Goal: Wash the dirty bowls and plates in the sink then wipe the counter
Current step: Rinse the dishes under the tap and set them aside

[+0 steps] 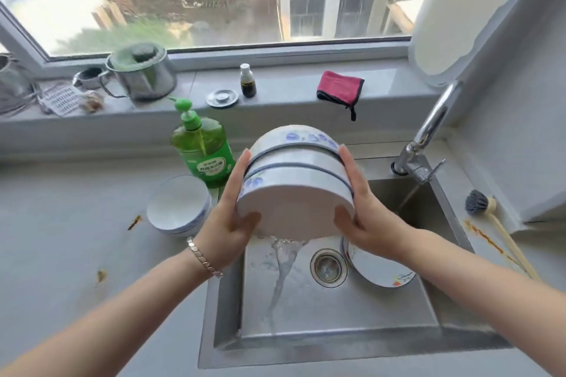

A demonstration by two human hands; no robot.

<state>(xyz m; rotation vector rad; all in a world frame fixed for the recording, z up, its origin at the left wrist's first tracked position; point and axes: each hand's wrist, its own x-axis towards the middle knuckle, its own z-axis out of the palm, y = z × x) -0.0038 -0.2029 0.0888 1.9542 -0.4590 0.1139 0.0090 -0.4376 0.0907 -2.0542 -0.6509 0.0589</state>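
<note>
Above the sink (337, 324), near its left rim, the left grip (232, 223) and right grip (364, 217) clasp a tilted stack of bowls (294, 190) between them; a plate (379, 269) lies in the sink's right half.

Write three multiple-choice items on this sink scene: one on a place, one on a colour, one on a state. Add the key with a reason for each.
1. Where does the red cloth lie?
A. on the window sill
B. on the floor
C. in a drawer

2. What colour is the soap bottle?
A. blue
B. yellow
C. green

3. How is the stack of bowls right now?
A. set down flat and dry
B. tipped over the sink, water pouring out
C. hung on a hook

Key:
1 A: the cloth sits folded on the sill under the window.
2 C: both the bottle and its pump are green.
3 B: the left hand and right hand hold the stack tilted, and water streams from it into the sink.
</note>
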